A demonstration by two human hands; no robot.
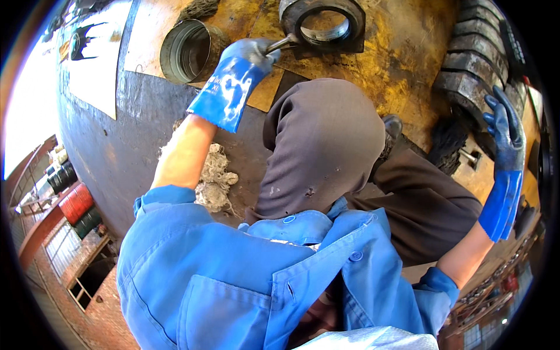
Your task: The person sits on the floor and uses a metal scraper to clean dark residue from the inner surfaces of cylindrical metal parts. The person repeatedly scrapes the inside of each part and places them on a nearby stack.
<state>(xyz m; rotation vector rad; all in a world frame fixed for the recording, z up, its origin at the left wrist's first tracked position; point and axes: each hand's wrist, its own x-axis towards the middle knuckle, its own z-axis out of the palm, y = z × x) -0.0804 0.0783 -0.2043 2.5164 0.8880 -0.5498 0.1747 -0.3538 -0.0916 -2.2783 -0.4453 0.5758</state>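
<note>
A slim grey metal rod (283, 43), at the left edge of a dark, round-holed metal block (356, 28), could, if oily, slip from the blue-gloved left hand (249, 52), its grip clamped there, while the blue-gloved right hand (507, 128) is unclenched.

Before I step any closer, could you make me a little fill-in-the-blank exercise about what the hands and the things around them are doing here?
1. The left hand grips a metal rod, while the right hand is holding ____.
2. Both glove cuffs are coloured ____.
3. In the picture, the dark block with a round hole sits to the ____ of the hollow cylinder.
4. The pale rag heap lies on the picture's ____ side of the raised knee.

Missing words: nothing; blue; right; left.
</note>
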